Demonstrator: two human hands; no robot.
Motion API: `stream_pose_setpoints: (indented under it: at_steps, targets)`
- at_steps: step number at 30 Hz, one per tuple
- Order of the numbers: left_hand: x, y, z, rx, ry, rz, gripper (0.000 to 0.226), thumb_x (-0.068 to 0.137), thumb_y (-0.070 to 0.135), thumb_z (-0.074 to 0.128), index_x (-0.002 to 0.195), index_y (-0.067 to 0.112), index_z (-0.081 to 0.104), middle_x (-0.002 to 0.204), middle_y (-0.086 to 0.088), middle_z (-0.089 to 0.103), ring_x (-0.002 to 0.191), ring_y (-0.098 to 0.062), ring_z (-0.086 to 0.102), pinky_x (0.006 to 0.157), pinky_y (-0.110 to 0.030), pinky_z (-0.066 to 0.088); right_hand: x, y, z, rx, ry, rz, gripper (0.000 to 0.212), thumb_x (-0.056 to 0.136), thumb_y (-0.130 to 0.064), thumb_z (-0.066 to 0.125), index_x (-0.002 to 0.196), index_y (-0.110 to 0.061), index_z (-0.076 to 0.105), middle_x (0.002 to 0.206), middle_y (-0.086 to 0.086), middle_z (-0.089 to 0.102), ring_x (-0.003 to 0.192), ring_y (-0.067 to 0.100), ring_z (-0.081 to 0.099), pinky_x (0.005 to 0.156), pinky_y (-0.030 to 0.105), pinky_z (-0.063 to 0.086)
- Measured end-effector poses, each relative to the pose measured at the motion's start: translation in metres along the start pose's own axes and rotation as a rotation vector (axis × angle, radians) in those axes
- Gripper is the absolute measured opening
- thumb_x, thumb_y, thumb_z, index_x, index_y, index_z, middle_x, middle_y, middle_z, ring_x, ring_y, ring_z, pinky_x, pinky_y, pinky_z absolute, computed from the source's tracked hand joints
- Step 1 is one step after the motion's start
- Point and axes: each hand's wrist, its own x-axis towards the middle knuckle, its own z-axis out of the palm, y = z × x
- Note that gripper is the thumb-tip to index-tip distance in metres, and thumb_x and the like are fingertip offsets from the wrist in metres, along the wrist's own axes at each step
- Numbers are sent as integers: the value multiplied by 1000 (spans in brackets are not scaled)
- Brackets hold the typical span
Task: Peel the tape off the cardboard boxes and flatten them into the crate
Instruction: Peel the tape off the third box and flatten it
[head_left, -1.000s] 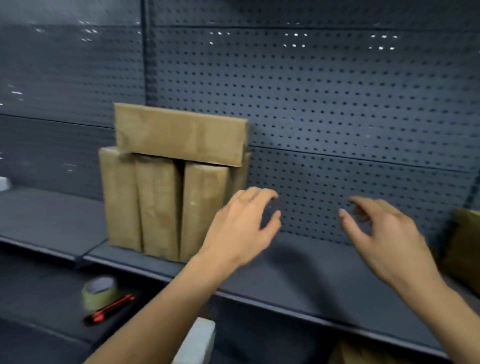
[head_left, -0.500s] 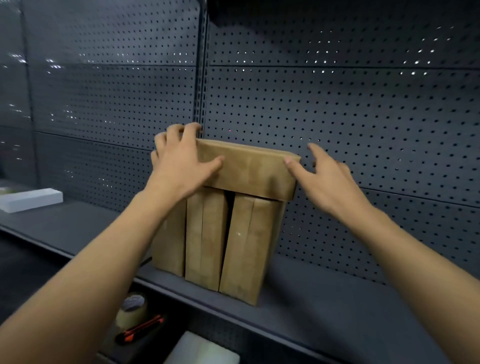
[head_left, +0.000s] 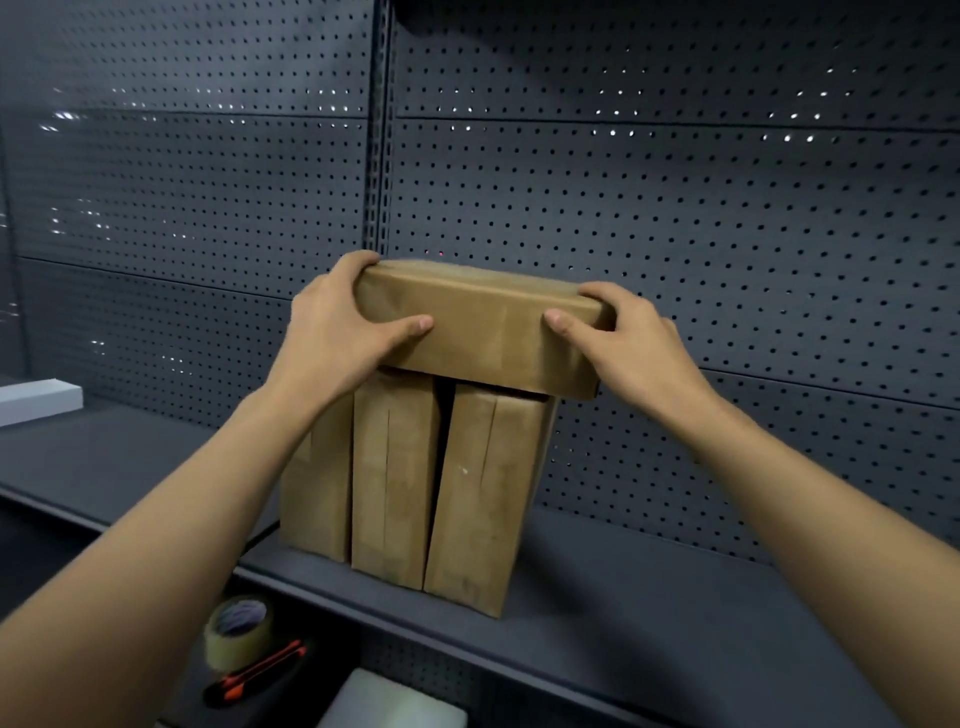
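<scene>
Below and left of the top box (head_left: 488, 332) lie a glossy tape roll (head_left: 238, 631) and an orange cutter (head_left: 254, 673). Directly under it stand tall, matte cardboard boxes (head_left: 395, 478). My left hand (head_left: 337, 332) and right hand (head_left: 618, 343) clamp its two ends, thumbs in front, I judge to lift it level. Behind it is a perforated metal pegboard (head_left: 675, 208).

Dim, cool light leaves the scene murky, bright glints speckle the pegboard wall (head_left: 675, 208) at upper left and right, edges bow outward, and the lower left corner blurs.
</scene>
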Motion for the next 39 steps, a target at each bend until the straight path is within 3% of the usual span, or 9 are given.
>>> stream_pose_setpoints:
  at_steps: [4,8,15,19,22,24,27,36,39]
  targets:
    - [-19,30,15,-71,55,82,70,76,44,82,137,30,51,132,-1,57,122,-19,50,107,-36,42,-14,20,-35,-12,97,-15,52,92,-60,56,139,-40,46,125,-6,52,120,19,46,65,21,44]
    - [-39,63,47,-100,5,158,67,80,39,80,139,31,51,131,2,59,123,-17,50,109,-36,39,-40,49,-78,-4,204,27,50,90,-59,59,135,-41,48,124,-10,53,121,22,50,84,37,54]
    - [-76,109,109,-184,-82,231,69,80,38,80,142,33,50,134,6,59,126,-17,50,110,-43,39,-93,107,-128,0,300,114,45,90,-53,63,131,-37,53,108,-23,54,107,12,55,71,18,45]
    - [-92,131,136,-195,-135,236,71,79,37,81,143,35,49,135,5,58,128,-19,49,111,-35,38,-119,134,-151,-2,349,172,44,89,-55,64,129,-40,54,112,-17,58,108,16,56,75,26,51]
    - [-105,142,154,-191,-184,231,70,80,33,82,142,31,51,134,3,59,125,-18,51,102,-19,32,-134,154,-160,11,352,210,45,87,-56,64,128,-41,53,119,-9,60,110,21,57,74,28,53]
    - [-117,142,167,-204,-228,212,70,80,32,82,142,31,51,133,2,59,124,-17,52,99,-17,31,-144,169,-160,8,346,238,44,87,-55,65,127,-40,54,118,-7,61,111,22,57,77,31,54]
    - [-139,129,188,-208,-289,174,68,79,32,82,140,30,52,133,2,59,124,-16,51,101,-20,33,-161,193,-152,-5,308,299,47,86,-55,66,128,-40,54,116,-8,61,111,21,57,90,37,53]
    - [-197,82,221,-153,-356,51,62,77,35,83,130,34,53,134,3,52,125,-19,49,104,-36,40,-205,243,-102,101,201,413,48,88,-49,67,132,-46,49,115,-27,53,103,-3,54,86,27,50]
    - [-206,70,226,-133,-401,27,61,76,40,83,128,39,52,134,3,52,124,-20,50,102,-37,43,-212,257,-94,95,156,458,51,84,-59,67,130,-51,48,121,-19,57,115,11,53,96,38,51]
